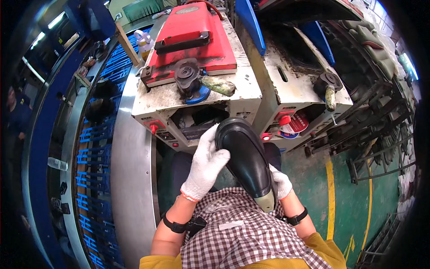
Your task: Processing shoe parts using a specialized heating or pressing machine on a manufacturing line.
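A black leather shoe [244, 157] sits on a pale green shoe last [266, 201], tilted in front of my apron with its toe up and away from me. My left hand [204, 165], in a white knit glove, grips the toe end from the left, its thumb on the near side. On the right, my gloved right hand [281, 183] holds the shoe near the heel. Most of its fingers are hidden behind the shoe. Just beyond the toe stands a white machine with a closed red lid [197, 38] and a round clamp knob [187, 74] with a wrapped handle.
A second machine with a raised lid and knob [326, 85] stands to the right. Along the left runs a metal ledge [130, 179] beside a conveyor with blue racks [92, 219]. Dark metal shoe racks [376, 157] fill the right side, over a green floor with yellow lines [330, 197].
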Demonstrator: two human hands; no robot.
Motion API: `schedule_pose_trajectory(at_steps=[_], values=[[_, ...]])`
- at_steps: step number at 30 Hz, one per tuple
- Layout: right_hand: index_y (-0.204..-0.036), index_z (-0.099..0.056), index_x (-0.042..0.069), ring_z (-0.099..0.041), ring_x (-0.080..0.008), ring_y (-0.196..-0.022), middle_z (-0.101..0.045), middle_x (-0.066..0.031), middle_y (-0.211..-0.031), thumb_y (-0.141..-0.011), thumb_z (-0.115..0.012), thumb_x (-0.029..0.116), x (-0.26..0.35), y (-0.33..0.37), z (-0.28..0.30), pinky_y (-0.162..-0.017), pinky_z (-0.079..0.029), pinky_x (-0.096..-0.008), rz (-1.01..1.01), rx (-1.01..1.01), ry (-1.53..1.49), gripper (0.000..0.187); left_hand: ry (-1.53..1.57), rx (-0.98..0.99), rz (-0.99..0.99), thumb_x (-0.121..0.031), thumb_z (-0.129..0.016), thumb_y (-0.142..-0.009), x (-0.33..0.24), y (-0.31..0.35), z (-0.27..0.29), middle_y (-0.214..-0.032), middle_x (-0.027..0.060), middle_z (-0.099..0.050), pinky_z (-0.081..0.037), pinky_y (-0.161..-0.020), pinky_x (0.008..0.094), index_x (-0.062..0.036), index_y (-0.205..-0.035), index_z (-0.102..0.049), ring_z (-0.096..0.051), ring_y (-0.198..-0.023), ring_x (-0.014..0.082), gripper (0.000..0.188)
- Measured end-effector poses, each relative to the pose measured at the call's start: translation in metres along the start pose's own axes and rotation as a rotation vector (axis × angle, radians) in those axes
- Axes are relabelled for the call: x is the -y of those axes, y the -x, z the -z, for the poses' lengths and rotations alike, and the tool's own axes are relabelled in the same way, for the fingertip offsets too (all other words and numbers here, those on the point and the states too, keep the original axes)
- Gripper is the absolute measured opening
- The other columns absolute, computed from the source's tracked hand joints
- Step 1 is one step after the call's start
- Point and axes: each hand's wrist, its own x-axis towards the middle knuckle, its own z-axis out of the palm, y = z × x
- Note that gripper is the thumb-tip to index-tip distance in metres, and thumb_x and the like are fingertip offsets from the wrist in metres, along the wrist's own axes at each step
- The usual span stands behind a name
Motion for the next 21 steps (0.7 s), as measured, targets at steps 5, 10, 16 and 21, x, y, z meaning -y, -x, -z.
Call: schedule_pose_trajectory(at_steps=[5,10,16,21], values=[[-0.154,-0.035,-0.011,-0.052,-0.0286,-0.139,-0.051,-0.0218,-0.152,-0.083,-0.068,0.027,0.001,-0.001,0.01,-0.12,-0.037,-0.0384,0.064,0.032,0.181,0.087,-0.018,0.035,0.004,0.0,-0.061,-0.097,0.002,-0.002,-0.001,-0.141,0.0116,-0.054,-0.041,-0.114,0.0358,0.0012,-0.149,-0.037,-0.053,-0.13,0.019,0.057],[-0.15,-0.04,-0.01,-0.055,-0.0313,-0.136,-0.053,-0.0214,-0.149,-0.078,-0.076,0.022,0.002,-0.004,0.013,-0.118,-0.04,-0.0414,0.004,0.025,0.096,0.086,-0.019,-0.014,0.014,-0.004,-0.062,-0.097,0.012,-0.004,0.002,-0.134,0.0107,-0.057,-0.042,-0.111,0.0345,0.0012,-0.142,-0.041,-0.055,-0.125,0.0175,0.051],[-0.149,-0.043,-0.01,-0.056,-0.0309,-0.135,-0.056,-0.0209,-0.147,-0.08,-0.076,0.021,0.0,-0.002,0.02,-0.117,-0.041,-0.0415,-0.03,0.0,0.133,0.082,-0.031,-0.039,0.068,-0.011,-0.063,-0.097,0.02,-0.002,0.01,-0.129,0.01,-0.058,-0.043,-0.107,0.0329,0.0011,-0.14,-0.044,-0.055,-0.119,0.0155,0.048],[-0.148,-0.045,-0.009,-0.055,-0.0308,-0.135,-0.056,-0.0198,-0.148,-0.082,-0.075,0.02,-0.005,-0.004,0.025,-0.117,-0.04,-0.0415,-0.017,0.011,0.181,0.078,-0.166,-0.165,0.056,-0.015,-0.066,-0.097,0.016,0.0,0.004,-0.116,0.0072,-0.062,-0.048,-0.097,0.0306,0.0004,-0.128,-0.052,-0.059,-0.108,0.0146,0.038]])
